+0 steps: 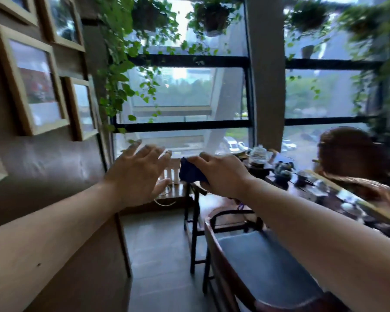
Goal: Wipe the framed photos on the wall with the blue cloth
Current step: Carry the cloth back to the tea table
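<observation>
Right hand apparently pinching blue cloth

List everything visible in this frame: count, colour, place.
framed photos: at least five, light wood frames, on the brown wall at left
hanging plants: several, green, trailing across the window top
window: large, black bars, straight ahead
chair: one, dark wood with grey-blue seat, lower right
table: one, dark, cluttered with small blurred items, right
glass jar: one, clear, on the table
blue cloth: one, dark blue, bunched in the right hand
left hand: open, fingers spread, beside the cloth
right hand: closed on the cloth
</observation>
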